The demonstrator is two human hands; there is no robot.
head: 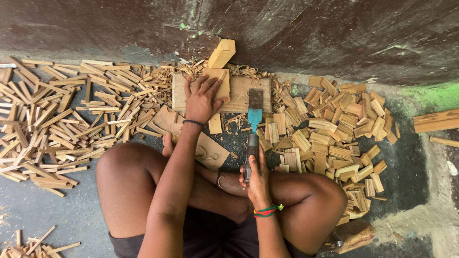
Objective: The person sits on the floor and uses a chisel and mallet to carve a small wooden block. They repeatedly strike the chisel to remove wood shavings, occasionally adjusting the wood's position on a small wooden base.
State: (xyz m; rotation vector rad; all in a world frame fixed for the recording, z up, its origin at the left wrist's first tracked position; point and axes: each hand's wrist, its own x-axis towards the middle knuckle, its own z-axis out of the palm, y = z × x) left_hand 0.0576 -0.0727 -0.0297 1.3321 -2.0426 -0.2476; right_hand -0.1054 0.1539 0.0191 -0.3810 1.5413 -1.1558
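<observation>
I sit cross-legged on the floor. My left hand (203, 98) presses flat on a small wooden block (217, 81) that lies on a wooden board (239, 93) in front of me. My right hand (256, 177) grips the handle of a wide chisel (254, 117) with a blue shank; its metal blade rests on the board just right of the block. A longer wooden piece (222, 52) leans against the wall behind the board.
Thin wooden strips (52, 119) are heaped on the left, short cut wooden blocks (334, 134) on the right. Wood shavings (248, 71) lie around the board. A dark wall (287, 28) rises behind. Planks (435, 122) lie at far right.
</observation>
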